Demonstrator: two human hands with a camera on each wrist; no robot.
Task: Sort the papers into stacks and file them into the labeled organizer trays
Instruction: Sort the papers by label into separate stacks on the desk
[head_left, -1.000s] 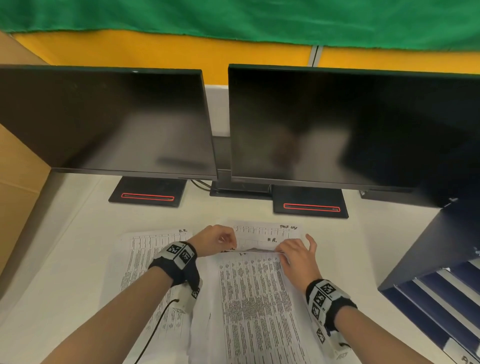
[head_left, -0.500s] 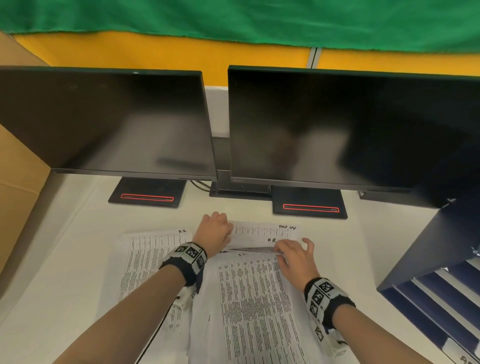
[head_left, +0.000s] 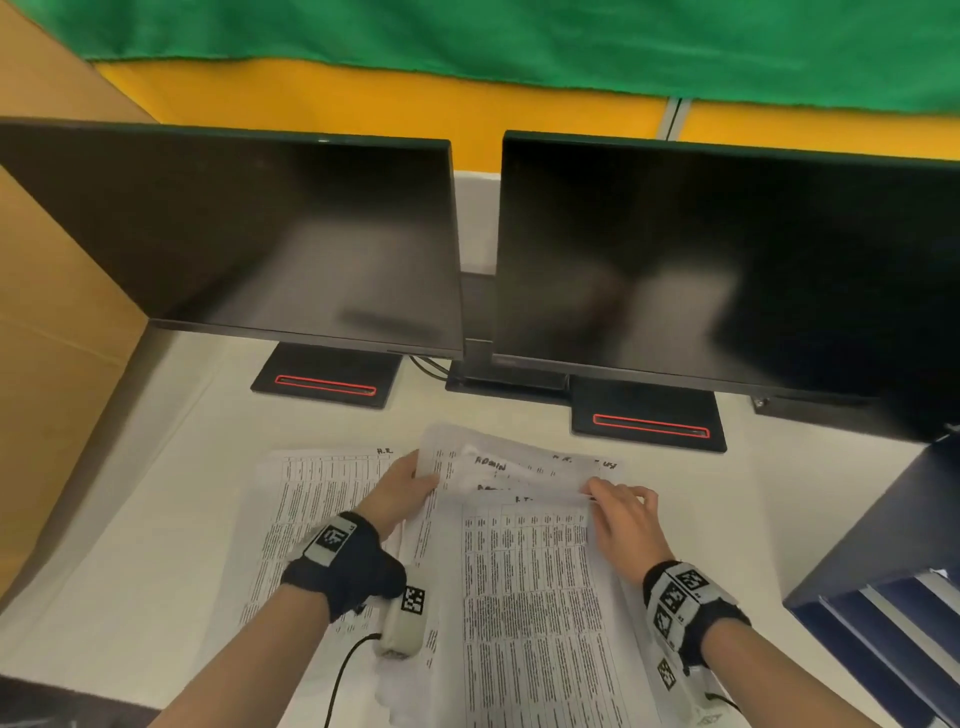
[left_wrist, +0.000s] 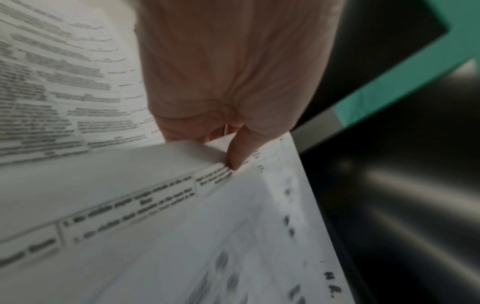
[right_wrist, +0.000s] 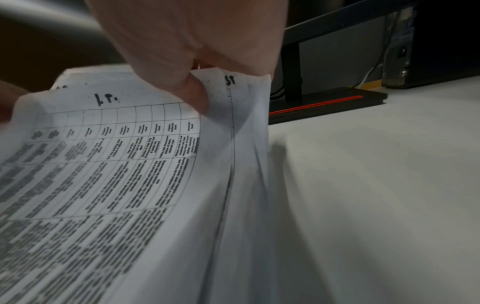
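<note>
Head view: your left hand (head_left: 402, 491) and right hand (head_left: 621, 514) pinch the top edge of the loose papers (head_left: 524, 571) on the desk (head_left: 171, 467).
Sheets look light, limp and slippery; pinch firmly at 12 o'clock corners. Organizer trays (head_left: 883, 639) sit at 4 o'clock.
</note>
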